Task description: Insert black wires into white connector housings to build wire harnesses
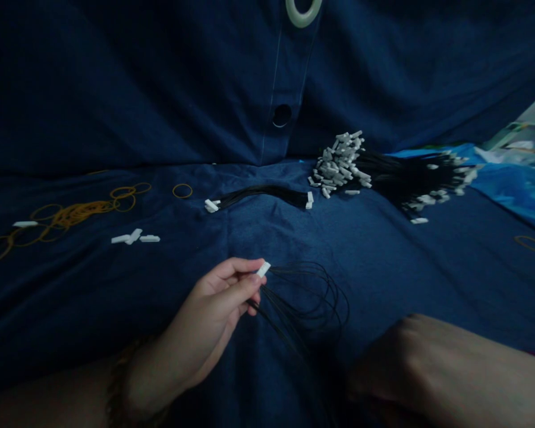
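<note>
Between the thumb and fingers of my left hand [223, 309] is a white plastic connector [263, 269]. Thin black wires [321, 282] loop out from it to the right and run back down below the hand. My right hand [410, 362] is low on the right, dark and blurred, with its fingers bent down and hidden. Whether it holds the lower ends of the wires cannot be made out. Beyond my left hand lies a black wire bundle [263, 190] with white connectors at both ends.
A large pile of black wires with white connectors [341, 163] lies at the back right, near blue plastic [512, 190]. Several orange rubber bands [82, 213] and loose white connectors [134, 236] are on the left. Dark blue cloth [182, 77] hangs behind the cloth-covered surface.
</note>
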### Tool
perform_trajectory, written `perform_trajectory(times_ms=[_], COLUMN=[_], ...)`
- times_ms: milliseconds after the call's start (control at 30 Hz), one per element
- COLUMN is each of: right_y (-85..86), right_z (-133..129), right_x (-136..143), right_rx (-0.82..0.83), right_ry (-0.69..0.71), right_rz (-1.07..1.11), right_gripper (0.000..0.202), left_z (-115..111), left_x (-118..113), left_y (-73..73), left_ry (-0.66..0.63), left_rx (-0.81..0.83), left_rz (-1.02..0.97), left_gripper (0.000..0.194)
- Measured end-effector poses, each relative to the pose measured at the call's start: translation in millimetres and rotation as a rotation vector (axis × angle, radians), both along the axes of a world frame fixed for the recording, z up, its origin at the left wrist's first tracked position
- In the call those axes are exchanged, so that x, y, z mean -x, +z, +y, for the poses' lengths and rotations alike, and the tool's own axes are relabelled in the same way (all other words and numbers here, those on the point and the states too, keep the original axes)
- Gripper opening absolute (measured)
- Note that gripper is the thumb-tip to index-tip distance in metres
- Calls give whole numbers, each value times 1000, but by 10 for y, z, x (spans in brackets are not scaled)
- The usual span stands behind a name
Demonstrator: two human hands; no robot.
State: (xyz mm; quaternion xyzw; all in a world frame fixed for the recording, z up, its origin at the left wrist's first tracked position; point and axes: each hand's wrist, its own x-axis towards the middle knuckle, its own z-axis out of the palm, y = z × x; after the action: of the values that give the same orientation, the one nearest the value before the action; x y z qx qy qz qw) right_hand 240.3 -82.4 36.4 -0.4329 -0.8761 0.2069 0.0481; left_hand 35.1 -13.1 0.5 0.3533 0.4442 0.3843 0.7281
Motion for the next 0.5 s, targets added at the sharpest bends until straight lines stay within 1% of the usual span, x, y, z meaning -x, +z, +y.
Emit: perform_trajectory(times_ms=[67,100,133,200,267,367,400,433,500], right_y=[-55,-70,-78,-78,-78,-121,-148,-178,-240], right_z=[-34,-30,-11,67,176,309,332,344,349], right_x=[103,151,191,235,236,224,230,242,274], right_rx=[94,145,159,193,326,682,765,808,821], right_ry=[32,22,-30,-115,-188,-300,-332,-357,-390], right_rz=[-182,-236,-220,-91,101,434,528,600,679], right_gripper=[15,16,20,31,38,30,27,25,19], left_z=[0,1,1,2,0,-10,-14,-17,-20], left_x=[-2,-4,-7,-13,-14,-9,-7,-6,-7], left_y=[-3,-5,-7,-11,-16,-21,-21,-20,-16], left_ry=[-4,-8,-12,-21,-27,-35,-37,-41,-55], left_rx=[-2,-5,-9,-15,-20,-18,-18,-20,-24], left_rz=[-5,-3,0,8,4,-2,1,5,15], left_gripper=[15,15,15,14,14,14,14,14,14])
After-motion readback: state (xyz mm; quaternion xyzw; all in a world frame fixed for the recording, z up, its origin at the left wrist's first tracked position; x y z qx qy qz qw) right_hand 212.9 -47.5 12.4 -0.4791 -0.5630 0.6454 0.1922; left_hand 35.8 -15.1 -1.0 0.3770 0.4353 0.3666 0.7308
